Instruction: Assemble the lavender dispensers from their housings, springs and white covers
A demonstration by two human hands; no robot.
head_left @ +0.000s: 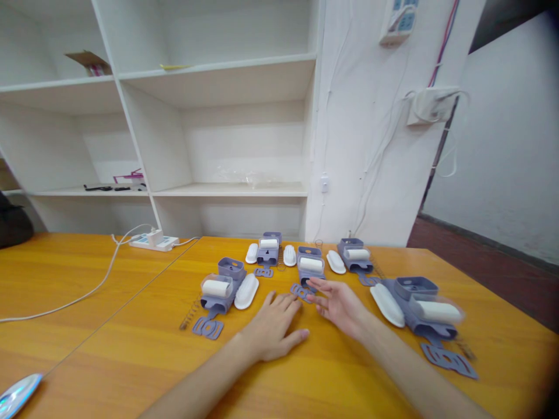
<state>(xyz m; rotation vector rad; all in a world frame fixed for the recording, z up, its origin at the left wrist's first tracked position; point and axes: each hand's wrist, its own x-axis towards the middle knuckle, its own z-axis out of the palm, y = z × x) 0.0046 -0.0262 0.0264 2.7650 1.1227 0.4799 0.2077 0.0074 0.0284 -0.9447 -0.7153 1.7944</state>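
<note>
Left hand (273, 330) lay palm-down, open, on worktop (148, 355); right hand (339, 305) open, fingers parted, contact with purple cut-out plate (300, 291) unclear; plate lay between fingertips, just near side of middle purple holder (310, 252); careless finger sweep could have skewed plate or nudged holder.

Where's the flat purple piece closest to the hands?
In the head view, the flat purple piece lies just right of centre on the table, near the left hand and right hand, in front of the middle purple holder.
</note>
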